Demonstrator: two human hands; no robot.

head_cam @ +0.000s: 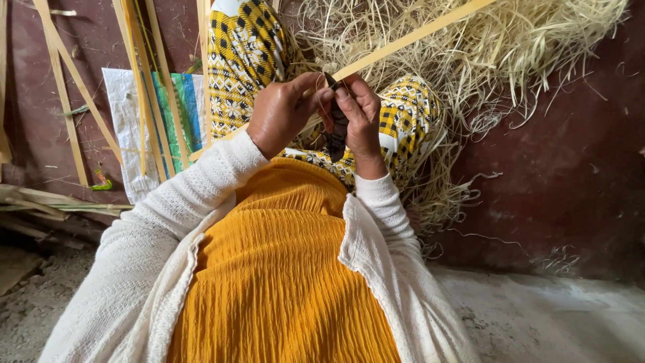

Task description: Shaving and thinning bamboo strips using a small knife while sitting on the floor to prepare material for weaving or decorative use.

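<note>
Bamboo strip (410,37) beyond top edge

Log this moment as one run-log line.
left hand: grips bamboo strip | right hand: holds dark knife on strip | shavings pile behind

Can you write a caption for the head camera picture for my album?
Both hands hold a dark knife against a long pale strip above a pile of shavings.

A long pale bamboo strip (410,37) slants up to the right; a dark knife (337,131) points down beneath it.
</note>
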